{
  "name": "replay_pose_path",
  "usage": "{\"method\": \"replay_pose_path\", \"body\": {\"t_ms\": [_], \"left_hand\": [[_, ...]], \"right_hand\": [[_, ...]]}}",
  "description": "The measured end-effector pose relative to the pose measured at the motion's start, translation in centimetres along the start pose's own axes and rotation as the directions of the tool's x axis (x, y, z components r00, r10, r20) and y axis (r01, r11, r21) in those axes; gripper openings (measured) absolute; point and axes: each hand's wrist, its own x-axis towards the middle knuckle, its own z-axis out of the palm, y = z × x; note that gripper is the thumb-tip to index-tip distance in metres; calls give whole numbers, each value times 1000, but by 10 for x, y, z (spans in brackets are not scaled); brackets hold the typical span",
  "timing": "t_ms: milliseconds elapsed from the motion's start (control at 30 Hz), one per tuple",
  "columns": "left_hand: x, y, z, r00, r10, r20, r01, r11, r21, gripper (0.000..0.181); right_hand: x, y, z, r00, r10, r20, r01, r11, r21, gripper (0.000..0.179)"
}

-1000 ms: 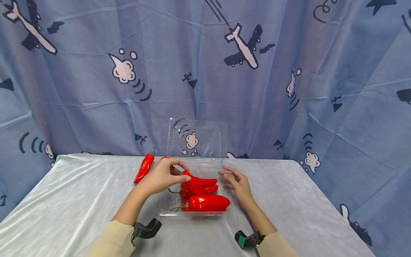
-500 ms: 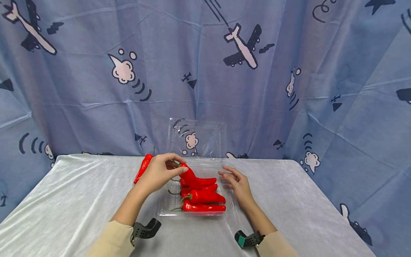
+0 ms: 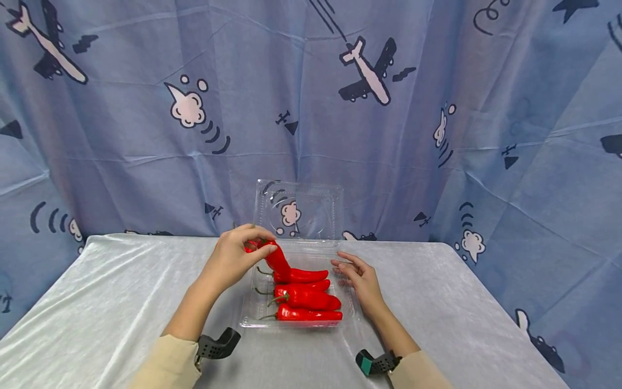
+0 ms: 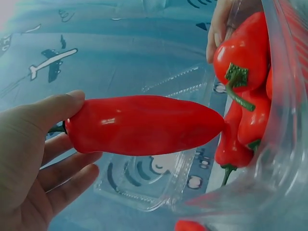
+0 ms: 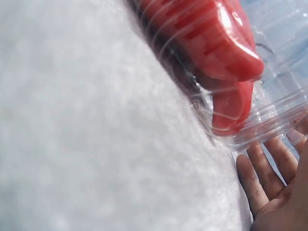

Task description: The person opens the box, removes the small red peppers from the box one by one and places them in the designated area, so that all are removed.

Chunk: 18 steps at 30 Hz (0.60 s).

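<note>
My left hand [image 3: 233, 256] pinches a red pepper [image 4: 144, 125] at its stem end between thumb and fingers. The pepper slants over the back left part of a clear plastic clamshell box [image 3: 250, 313], its tip overlapping the peppers inside in the head view. Several red peppers [image 3: 311, 298] lie side by side in the box, green stems to the left. My right hand [image 3: 363, 281] is at the box's right side, fingers loosely extended; in the right wrist view the fingertips [image 5: 257, 150] are right at the clear wall.
The box's clear lid [image 3: 316, 197] stands raised at the back. Another bit of red pepper [image 4: 190, 225] shows at the bottom of the left wrist view. A pale cloth covers the table [image 3: 131, 302], with a blue patterned curtain [image 3: 311, 108] behind.
My left hand has moved back and left, raising the pepper's stem end so that it tilts more steeply. It now covers the pepper on the table at left. The right hand stays put.
</note>
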Motion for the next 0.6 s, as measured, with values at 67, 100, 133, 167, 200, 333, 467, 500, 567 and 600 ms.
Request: {"method": "replay_pose_path", "body": {"t_ms": [67, 100, 133, 167, 200, 333, 467, 500, 567, 600], "left_hand": [[0, -1, -1, 1000, 10, 1, -10, 1000, 24, 18], [-1, -1, -1, 1000, 17, 0, -17, 999, 37, 18], [-1, -2, -2, 1000, 21, 1, -21, 999, 48, 19], [-1, -2, -3, 1000, 27, 0, -27, 998, 59, 19], [-1, -2, -3, 999, 33, -2, -33, 997, 70, 20], [-1, -4, -8, 998, 60, -23, -57, 993, 107, 21], [-1, -6, -10, 997, 73, -36, -67, 987, 145, 21], [-1, -6, -10, 997, 69, -30, -63, 986, 152, 21], [-1, -7, -9, 999, 49, -6, -48, 985, 167, 21], [-1, -7, -7, 999, 37, 9, -38, 984, 176, 22]], "right_hand": [[0, 1, 0, 1000, 2, -1, -2, 1000, -2, 39], [0, 1, 0, 1000, 3, -1, -3, 1000, -3, 39], [0, 1, -1, 1000, 4, -2, -4, 1000, -6, 39], [0, 2, -1, 1000, 5, -2, -5, 1000, -8, 39], [0, 2, -1, 1000, 5, -3, -5, 1000, -11, 38], [0, 2, -1, 1000, 4, -4, -4, 1000, -20, 39], [0, 2, 0, 1000, 1, -6, -1, 1000, -26, 39], [0, 2, 0, 1000, 0, -8, 0, 1000, -27, 39], [0, 2, 0, 1000, -1, -8, 1, 1000, -28, 39], [0, 2, 0, 1000, -2, -7, 2, 1000, -27, 39]]}}
